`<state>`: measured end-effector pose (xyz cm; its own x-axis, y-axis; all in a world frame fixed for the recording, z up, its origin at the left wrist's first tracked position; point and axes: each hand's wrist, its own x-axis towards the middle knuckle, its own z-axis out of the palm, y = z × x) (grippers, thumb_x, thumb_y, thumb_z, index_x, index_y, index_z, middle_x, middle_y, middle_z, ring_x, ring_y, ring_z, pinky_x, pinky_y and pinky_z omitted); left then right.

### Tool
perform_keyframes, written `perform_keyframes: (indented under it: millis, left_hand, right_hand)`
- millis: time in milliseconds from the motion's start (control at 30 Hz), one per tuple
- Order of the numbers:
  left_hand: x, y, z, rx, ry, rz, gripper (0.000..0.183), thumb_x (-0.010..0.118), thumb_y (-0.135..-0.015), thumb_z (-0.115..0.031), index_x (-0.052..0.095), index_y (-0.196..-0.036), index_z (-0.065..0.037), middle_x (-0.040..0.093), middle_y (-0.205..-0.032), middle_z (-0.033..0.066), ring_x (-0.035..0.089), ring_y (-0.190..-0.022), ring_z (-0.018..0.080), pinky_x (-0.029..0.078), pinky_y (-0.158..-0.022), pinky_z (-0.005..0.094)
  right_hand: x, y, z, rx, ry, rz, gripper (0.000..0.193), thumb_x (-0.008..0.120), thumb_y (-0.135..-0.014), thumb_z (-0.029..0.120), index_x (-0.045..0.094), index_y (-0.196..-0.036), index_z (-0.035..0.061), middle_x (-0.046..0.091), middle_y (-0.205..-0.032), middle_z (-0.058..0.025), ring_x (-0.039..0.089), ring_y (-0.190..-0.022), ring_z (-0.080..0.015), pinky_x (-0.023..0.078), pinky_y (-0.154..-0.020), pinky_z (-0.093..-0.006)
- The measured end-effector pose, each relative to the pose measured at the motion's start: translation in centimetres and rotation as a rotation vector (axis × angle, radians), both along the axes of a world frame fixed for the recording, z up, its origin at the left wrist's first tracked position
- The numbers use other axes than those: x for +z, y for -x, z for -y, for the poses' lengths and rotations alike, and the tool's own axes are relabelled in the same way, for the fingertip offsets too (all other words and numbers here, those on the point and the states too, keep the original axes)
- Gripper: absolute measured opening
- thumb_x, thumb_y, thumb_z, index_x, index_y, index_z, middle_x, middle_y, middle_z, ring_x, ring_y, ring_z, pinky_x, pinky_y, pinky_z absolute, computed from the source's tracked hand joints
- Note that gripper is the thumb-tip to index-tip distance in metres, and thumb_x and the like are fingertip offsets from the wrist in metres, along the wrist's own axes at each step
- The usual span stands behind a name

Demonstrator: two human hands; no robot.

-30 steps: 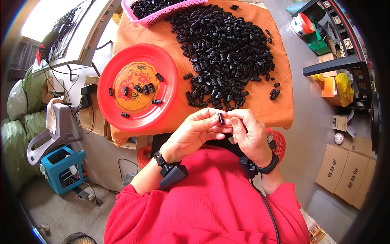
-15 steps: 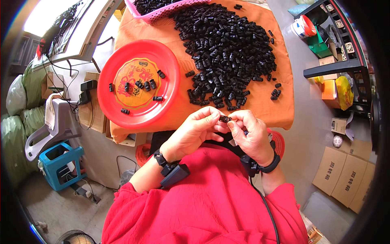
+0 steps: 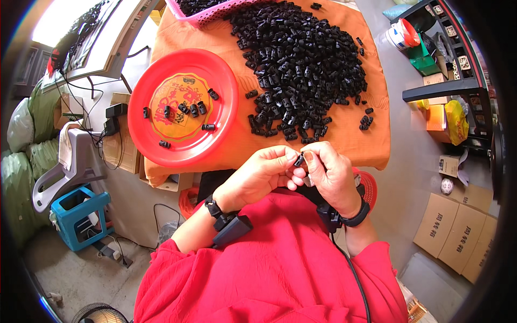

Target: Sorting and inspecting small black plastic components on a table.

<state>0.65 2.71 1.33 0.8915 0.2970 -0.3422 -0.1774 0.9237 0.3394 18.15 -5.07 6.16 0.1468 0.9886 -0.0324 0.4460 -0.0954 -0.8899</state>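
Close to my body, just off the near edge of the table, both hands meet around one small black cord lock (image 3: 299,160). My left hand (image 3: 264,173) pinches it between thumb and forefinger, its other fingers curled below. From the other side, the thumb and forefinger of my right hand (image 3: 329,175) close on the same piece, which stands tilted. A small pale, shiny bit shows under the right fingers; I cannot make out what it is. Beyond my hands lies a large heap of black cord locks (image 3: 307,70). Several more rest apart on a red round tray (image 3: 222,137) at the left.
An orange cloth (image 3: 355,145) covers the table. At its far edge stands a pink basket (image 3: 207,17) holding more black pieces. A blue stool (image 3: 81,218) is on the floor at left, cardboard boxes (image 3: 452,231) at right. A red basket (image 3: 368,188) sits below the table edge.
The cord lock has turned from lying sideways to a steeper tilt between my fingers. My right hand has rolled over slightly, and the left fingers have curled in closer.
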Motion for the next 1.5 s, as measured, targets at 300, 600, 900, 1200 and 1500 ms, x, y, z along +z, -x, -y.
perform_keyframes:
  millis: [300, 600, 900, 1200, 1500]
  left_hand:
    - [-0.2, -0.7, 0.8, 0.155, -0.006, 0.014, 0.024, 0.055, -0.102, -0.025, 0.059, -0.111, -0.004, 0.066, -0.101, 0.0078, 0.066, -0.088, 0.0162, 0.055, -0.079, 0.0285]
    - [-2.0, -0.3, 0.7, 0.145, 0.050, 0.121, 0.027, 0.056, -0.102, -0.029, 0.060, -0.113, -0.005, 0.066, -0.097, 0.0062, 0.065, -0.085, 0.0151, 0.054, -0.075, 0.0267]
    - [-1.4, -0.3, 0.7, 0.153, 0.039, 0.031, 0.031, 0.059, -0.100, -0.033, 0.061, -0.112, -0.004, 0.066, -0.092, 0.0038, 0.063, -0.081, 0.0119, 0.050, -0.063, 0.0230]
    - [-2.4, -0.3, 1.4, 0.121, 0.040, 0.016, 0.032, 0.059, -0.100, -0.038, 0.062, -0.109, -0.008, 0.065, -0.097, 0.0033, 0.060, -0.082, 0.0115, 0.049, -0.067, 0.0286]
    - [-1.1, -0.2, 1.4, 0.071, -0.086, -0.032, 0.031, 0.050, -0.104, -0.036, 0.058, -0.116, -0.008, 0.066, -0.107, 0.0071, 0.063, -0.088, 0.0173, 0.054, -0.078, 0.0368]
  right_hand:
    - [0.0, 0.3, 0.1, -0.044, 0.024, -0.067, 0.009, 0.061, -0.099, 0.012, 0.058, -0.097, 0.0035, 0.064, -0.067, -0.0039, 0.061, -0.055, -0.0091, 0.047, -0.050, -0.0254]
    - [0.4, 0.6, 0.5, 0.036, 0.013, -0.081, 0.010, 0.066, -0.094, 0.007, 0.057, -0.095, 0.0022, 0.069, -0.072, -0.0056, 0.066, -0.059, -0.0114, 0.050, -0.052, -0.0247]
    - [0.2, 0.8, 0.8, 0.003, -0.056, -0.070, 0.018, 0.070, -0.091, 0.005, 0.058, -0.104, 0.0014, 0.069, -0.075, -0.0076, 0.071, -0.067, -0.0147, 0.053, -0.056, -0.0258]
    - [-0.6, 0.9, 0.5, 0.103, -0.138, -0.012, 0.038, 0.075, -0.085, 0.002, 0.060, -0.120, 0.0027, 0.063, -0.063, -0.0051, 0.062, -0.053, -0.0132, 0.048, -0.051, -0.0269]
    - [-0.8, 0.8, 0.6, 0.081, -0.165, 0.060, 0.035, 0.075, -0.085, 0.002, 0.061, -0.117, 0.0028, 0.063, -0.066, -0.0055, 0.063, -0.056, -0.0140, 0.048, -0.052, -0.0274]
